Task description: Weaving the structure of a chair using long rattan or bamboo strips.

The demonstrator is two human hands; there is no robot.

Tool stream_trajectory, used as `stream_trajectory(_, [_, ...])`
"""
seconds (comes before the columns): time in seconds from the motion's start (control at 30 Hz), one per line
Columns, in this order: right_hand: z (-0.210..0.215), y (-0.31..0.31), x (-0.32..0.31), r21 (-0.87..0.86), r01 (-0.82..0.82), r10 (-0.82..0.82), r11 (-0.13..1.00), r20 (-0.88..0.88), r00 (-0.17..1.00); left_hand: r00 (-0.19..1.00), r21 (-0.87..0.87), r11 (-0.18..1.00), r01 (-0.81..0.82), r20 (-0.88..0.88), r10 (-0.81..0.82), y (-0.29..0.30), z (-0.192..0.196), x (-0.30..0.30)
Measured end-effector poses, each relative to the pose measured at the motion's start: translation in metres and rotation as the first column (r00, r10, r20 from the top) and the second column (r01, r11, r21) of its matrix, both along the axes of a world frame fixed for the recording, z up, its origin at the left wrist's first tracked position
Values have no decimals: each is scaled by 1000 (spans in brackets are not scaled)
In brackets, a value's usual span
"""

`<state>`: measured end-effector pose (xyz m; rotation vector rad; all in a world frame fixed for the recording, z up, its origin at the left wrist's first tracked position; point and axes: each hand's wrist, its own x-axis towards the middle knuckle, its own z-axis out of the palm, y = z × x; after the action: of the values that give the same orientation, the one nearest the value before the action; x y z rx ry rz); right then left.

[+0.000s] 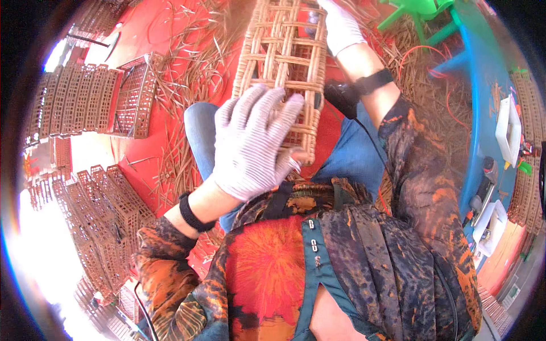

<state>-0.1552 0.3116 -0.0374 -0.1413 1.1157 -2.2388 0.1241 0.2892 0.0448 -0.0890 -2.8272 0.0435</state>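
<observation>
A long woven wicker basket (287, 54) with an open lattice extends from above my lap to the top edge of the picture. My left hand (253, 139), in a white ribbed glove, grips its near end, with fingers over the lattice and thumb near the end edge. At the far right side of the basket is my right hand (341, 28), also gloved in white. Its fingers are hidden by the basket and the picture's edge, so their grip cannot be made out. A black strap (373, 82) with a dark device and cable circles my right wrist.
Stacked woven baskets (74, 99) stand at the left, with another stack (99, 210) nearer. Loose strips (187, 74) litter the red floor. A green plastic chair (418, 14) is at far right. White trays (508, 129) lie on the blue table (478, 108) at right.
</observation>
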Motion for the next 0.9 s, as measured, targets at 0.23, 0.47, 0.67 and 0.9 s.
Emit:
stream_trajectory(0.23, [-5,8,18,-154,138,-129,978,63,990,933,-120,976,184,-292,-212,-100,-29,-4])
stream_trajectory(0.47, [9,30,72,-186,250,-192,950,282,940,755,-116,942,-315,-632,174,-186,-9,-27])
stream_trajectory(0.67, [7,28,111,-314,213,-104,925,330,938,969,614,778,-133,-85,233,-131,4,-6])
stream_trajectory(0.9, [-8,31,90,-239,-90,102,967,38,994,948,-111,989,-97,-312,58,-108,-42,-18])
